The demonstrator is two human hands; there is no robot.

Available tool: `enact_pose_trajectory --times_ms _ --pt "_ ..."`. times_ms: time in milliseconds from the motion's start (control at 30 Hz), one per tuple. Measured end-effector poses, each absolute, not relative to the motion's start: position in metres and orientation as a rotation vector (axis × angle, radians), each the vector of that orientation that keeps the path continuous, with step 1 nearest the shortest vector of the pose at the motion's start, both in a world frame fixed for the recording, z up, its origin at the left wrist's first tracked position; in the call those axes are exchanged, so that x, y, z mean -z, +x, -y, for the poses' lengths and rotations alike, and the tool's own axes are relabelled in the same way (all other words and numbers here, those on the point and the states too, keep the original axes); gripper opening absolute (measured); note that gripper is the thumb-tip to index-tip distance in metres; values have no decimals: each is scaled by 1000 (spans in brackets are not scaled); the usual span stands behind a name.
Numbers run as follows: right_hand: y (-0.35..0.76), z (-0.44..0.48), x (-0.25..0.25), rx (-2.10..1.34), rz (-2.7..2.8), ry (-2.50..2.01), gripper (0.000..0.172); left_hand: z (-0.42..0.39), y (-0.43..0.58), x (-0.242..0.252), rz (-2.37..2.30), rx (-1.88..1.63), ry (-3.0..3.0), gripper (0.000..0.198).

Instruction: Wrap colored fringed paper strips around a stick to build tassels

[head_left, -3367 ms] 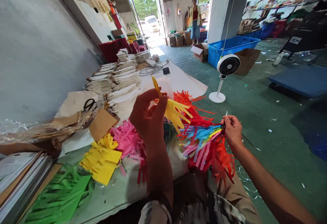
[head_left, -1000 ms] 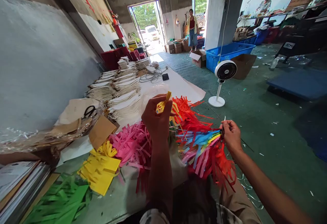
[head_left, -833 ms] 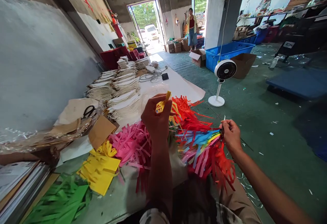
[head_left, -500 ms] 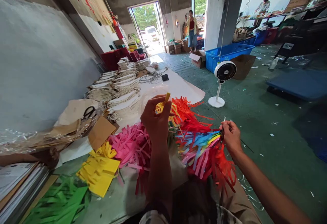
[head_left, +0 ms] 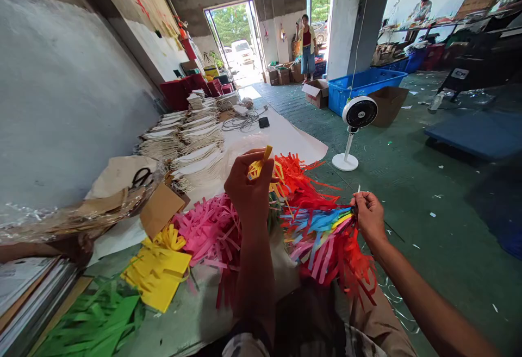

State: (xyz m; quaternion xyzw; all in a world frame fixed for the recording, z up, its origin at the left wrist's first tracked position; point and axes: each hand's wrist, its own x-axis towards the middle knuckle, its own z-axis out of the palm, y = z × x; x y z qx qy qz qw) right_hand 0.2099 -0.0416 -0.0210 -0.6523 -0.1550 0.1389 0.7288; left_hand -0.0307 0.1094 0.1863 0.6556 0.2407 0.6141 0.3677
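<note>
Raised in the middle of the view, my left hand (head_left: 249,186) pinches a yellow fringed paper tassel (head_left: 267,154) by its top; part of its fringe shows behind the fingers. At the right, my right hand (head_left: 368,213) is closed on the gathered end of a multicoloured tassel streamer (head_left: 326,232), whose blue, yellow, pink and red strips hang leftward and down. A heap of red fringed paper (head_left: 296,183) lies just beyond my left hand. Pink fringed paper (head_left: 210,229) is piled left of my forearm, with yellow fringed sheets (head_left: 157,270) and green ones (head_left: 95,319) nearer me.
Stacks of white paper (head_left: 199,145) line the left side, near black scissors (head_left: 141,177). A white fan (head_left: 346,145) stands on the floor at the right, before a blue crate (head_left: 367,82). A phone (head_left: 263,122) lies on the white sheet. A person (head_left: 306,47) stands near the doorway.
Both hands stay almost in place, each keeping its hold on its tassel. Only a very slight shift of the view shows.
</note>
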Motion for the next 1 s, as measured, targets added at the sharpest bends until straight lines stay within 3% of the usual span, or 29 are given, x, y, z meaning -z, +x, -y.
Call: enact_pose_trajectory --times_ms 1000 --pt "211 42 24 -326 345 -1419 56 -113 -25 -184 -639 -1614 1630 37"
